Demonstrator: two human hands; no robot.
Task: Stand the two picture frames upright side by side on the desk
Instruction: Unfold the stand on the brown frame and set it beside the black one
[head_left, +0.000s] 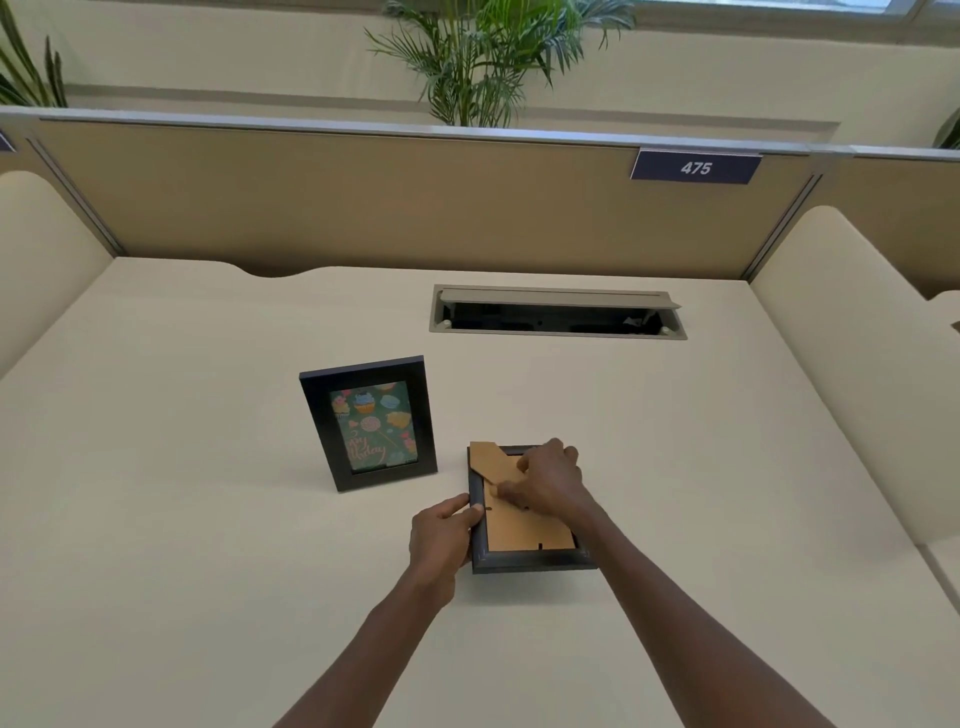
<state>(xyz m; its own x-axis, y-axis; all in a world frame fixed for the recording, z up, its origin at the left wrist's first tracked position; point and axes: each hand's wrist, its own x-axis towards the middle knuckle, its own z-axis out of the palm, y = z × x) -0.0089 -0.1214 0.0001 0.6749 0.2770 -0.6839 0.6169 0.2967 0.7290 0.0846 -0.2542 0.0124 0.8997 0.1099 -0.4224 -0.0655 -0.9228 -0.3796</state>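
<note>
- Nearest me, my left hand (441, 535) pinches the face-down frame's (524, 558) left edge on the worktop (182, 545); this one is not stood up yet.
- My right hand (545, 486) pinches its cardboard stand (491, 460), I judge to unfold it.
- Farther left, the cupcake frame (369, 422) already stands upright.

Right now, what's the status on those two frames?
Left hand pinching face-down frame at its left edge. Right hand working the cardboard stand. Cupcake frame already upright, left of it. Nothing in the way.
</note>
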